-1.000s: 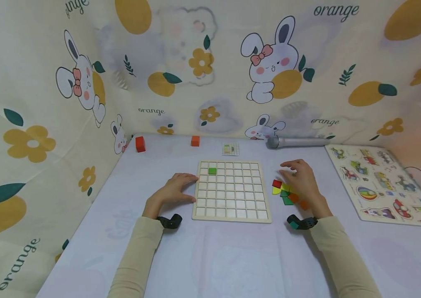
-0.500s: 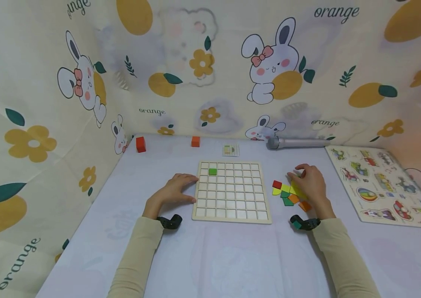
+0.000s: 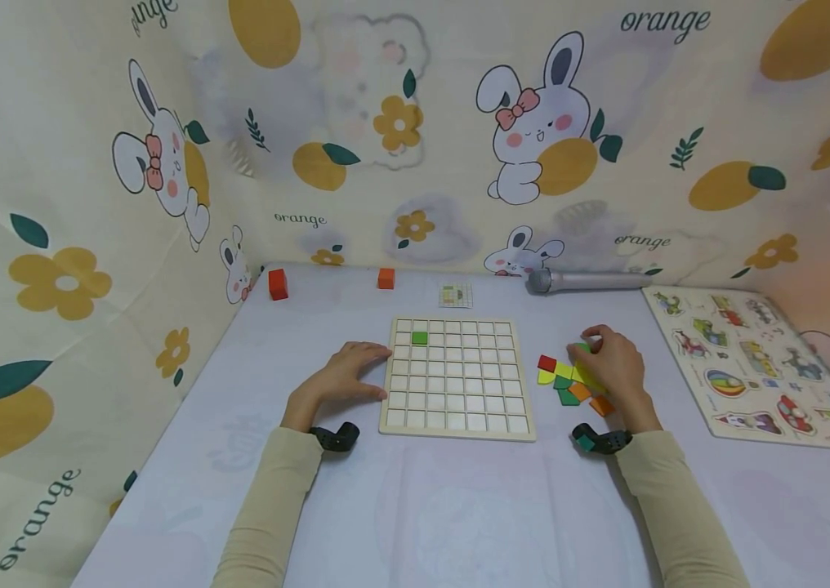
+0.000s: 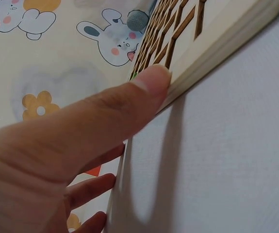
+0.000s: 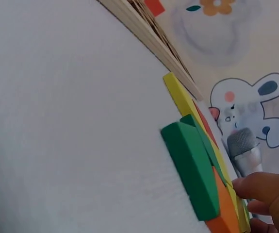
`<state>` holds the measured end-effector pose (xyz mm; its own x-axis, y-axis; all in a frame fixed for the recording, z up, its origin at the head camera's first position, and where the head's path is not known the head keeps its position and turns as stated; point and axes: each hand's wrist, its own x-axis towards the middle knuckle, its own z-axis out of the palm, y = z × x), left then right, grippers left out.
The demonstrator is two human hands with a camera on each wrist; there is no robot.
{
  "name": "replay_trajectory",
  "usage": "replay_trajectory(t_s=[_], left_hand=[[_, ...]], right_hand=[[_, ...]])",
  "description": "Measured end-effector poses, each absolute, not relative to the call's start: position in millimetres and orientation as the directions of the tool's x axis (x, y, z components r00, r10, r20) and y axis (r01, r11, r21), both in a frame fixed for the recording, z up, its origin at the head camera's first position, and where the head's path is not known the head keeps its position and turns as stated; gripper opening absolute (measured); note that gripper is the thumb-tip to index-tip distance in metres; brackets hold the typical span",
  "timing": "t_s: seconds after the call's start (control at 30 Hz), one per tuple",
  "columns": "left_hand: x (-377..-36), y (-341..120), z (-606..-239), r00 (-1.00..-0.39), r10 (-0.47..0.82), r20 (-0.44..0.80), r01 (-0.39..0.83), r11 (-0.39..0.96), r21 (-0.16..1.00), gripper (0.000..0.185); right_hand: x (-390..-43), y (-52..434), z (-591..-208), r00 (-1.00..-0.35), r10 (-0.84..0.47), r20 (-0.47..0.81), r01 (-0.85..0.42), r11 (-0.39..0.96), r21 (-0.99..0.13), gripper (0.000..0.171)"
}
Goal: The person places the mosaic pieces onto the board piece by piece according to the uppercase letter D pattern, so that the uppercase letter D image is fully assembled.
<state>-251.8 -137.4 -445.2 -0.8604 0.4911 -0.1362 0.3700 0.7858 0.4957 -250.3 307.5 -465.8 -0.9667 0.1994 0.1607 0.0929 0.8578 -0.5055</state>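
A square wooden grid board (image 3: 457,380) lies in the middle of the table, with one green square tile (image 3: 420,338) in a cell near its upper left. My left hand (image 3: 345,373) rests at the board's left edge, thumb and fingers spread along it; in the left wrist view the thumb tip (image 4: 156,77) touches the rim. Right of the board, my right hand (image 3: 612,365) is over a cluster of coloured tiles (image 3: 564,371), red, yellow, green and orange. Its thumb and forefinger pinch a light green tile (image 3: 582,347), partly hidden by the fingers.
A small pattern card (image 3: 455,295) lies behind the board. An orange block (image 3: 385,278) and a red block (image 3: 278,284) stand at the back left. A grey microphone (image 3: 587,282) lies at the back, and a picture puzzle board (image 3: 760,367) on the right.
My right hand has shifted right and slightly down across the tiles, and a light green tile now shows between its fingertips. My left hand has stayed at the board's edge.
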Motion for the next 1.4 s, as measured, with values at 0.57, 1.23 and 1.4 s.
replay_trajectory(t_s=[0.57, 1.23, 1.4], left_hand=[[-254, -138, -450, -0.854, 0.51, -0.102, 0.401, 0.77, 0.496, 0.074], [-253, -140, -449, -0.855, 0.507, -0.106, 0.391, 0.767, 0.509, 0.075], [-254, -140, -451, -0.858, 0.502, -0.111, 0.382, 0.768, 0.514, 0.075]], right_hand=[[-257, 288, -460, -0.985, 0.051, 0.168, -0.062, 0.796, -0.602, 0.036], [-282, 184, -450, -0.897, -0.367, 0.246, -0.433, 0.626, -0.649, 0.032], [-289, 160, -452, -0.877, -0.387, 0.284, -0.471, 0.583, -0.662, 0.03]])
